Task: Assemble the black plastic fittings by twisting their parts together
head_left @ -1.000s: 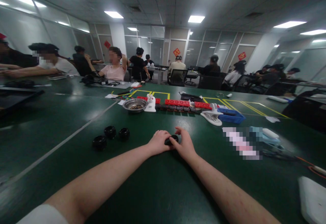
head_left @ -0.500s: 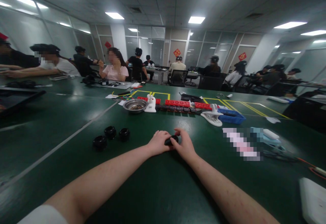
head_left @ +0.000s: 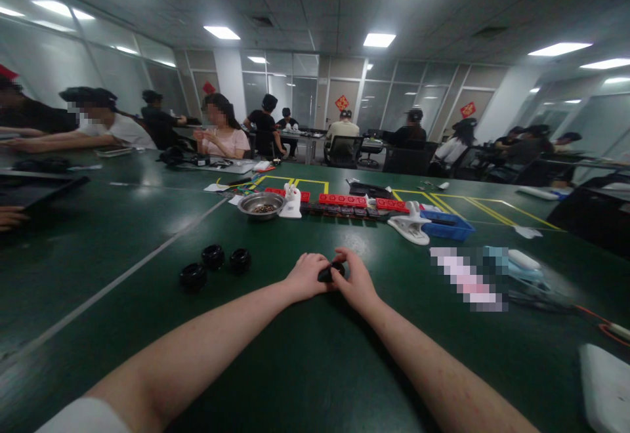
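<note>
Both hands meet over the green table [head_left: 275, 367], around a small round black part [head_left: 337, 269]. My left hand [head_left: 308, 277] has its fingers wrapped round the left side of this part. From the right, my right hand [head_left: 355, 279] grips it between thumb and fingers. The fingers hide much of its shape. Three black ring-like parts stand to the left: one at the back [head_left: 213, 256], one at the right [head_left: 239, 260] and one nearer me [head_left: 192, 276].
Farther back are a metal bowl [head_left: 261, 205] with small pieces, white stands [head_left: 292, 201], red block strips [head_left: 343, 200] and a blue tray [head_left: 447, 226]. A white object [head_left: 606, 380] lies at the right edge. People sit across and at the left.
My hands have barely moved and still hold the black part. Across the table, a person's raised hand has come down. At the left edge, another person's hand now shows by the black tray.
</note>
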A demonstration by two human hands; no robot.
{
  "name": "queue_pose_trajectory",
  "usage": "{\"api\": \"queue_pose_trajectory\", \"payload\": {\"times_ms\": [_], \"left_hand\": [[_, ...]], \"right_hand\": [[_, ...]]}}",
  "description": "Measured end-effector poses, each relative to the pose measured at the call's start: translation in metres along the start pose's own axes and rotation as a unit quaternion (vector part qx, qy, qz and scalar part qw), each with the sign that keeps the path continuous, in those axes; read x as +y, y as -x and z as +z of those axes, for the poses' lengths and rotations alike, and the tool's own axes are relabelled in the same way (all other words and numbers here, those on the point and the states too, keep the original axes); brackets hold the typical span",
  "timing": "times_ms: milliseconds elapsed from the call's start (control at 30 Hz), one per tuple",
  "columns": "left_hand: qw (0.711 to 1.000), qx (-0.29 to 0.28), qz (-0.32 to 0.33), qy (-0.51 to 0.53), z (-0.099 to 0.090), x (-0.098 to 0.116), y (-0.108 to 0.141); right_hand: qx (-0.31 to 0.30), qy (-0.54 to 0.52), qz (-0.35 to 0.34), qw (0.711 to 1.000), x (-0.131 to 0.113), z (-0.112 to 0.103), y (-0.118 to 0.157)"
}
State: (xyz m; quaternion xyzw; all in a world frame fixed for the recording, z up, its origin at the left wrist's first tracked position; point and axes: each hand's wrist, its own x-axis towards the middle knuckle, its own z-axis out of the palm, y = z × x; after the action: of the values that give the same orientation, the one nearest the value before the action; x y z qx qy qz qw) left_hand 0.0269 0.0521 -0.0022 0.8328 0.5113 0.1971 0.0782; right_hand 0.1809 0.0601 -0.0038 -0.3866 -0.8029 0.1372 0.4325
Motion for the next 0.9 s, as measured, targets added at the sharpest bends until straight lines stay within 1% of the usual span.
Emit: {"api": "queue_pose_trajectory", "payload": {"times_ms": [100,333,433,567,633,767,900], "left_hand": [[1.0,-0.002,-0.001,-0.003,0.0001,-0.0002,-0.0003],[1.0,0.0,-0.003,-0.003,-0.0011,0.0003,0.0008],[1.0,-0.002,-0.004,-0.004,-0.0018,0.0014,0.0008],[1.0,-0.003,-0.004,-0.006,-0.0019,0.0019,0.0002],[1.0,-0.003,-0.005,-0.007,-0.0016,0.0016,0.0],[1.0,-0.002,-0.003,-0.006,-0.0008,0.0008,-0.0002],[1.0,-0.003,-0.003,-0.004,-0.001,0.0013,-0.0003]], "right_hand": [[-0.01,-0.008,-0.016,1.0,-0.0016,-0.0007,0.0013],[0.024,0.007,-0.001,1.0,-0.0006,-0.002,0.0002],[0.012,0.004,-0.001,1.0,0.0014,-0.0009,-0.0007],[-0.011,-0.01,-0.021,1.0,-0.0014,-0.0012,0.0013],[-0.01,-0.011,-0.023,1.0,-0.003,-0.0016,0.0023],[0.017,0.005,0.001,1.0,-0.0005,-0.0011,0.001],[0.01,0.006,0.007,1.0,0.0015,-0.0005,-0.0003]]}}
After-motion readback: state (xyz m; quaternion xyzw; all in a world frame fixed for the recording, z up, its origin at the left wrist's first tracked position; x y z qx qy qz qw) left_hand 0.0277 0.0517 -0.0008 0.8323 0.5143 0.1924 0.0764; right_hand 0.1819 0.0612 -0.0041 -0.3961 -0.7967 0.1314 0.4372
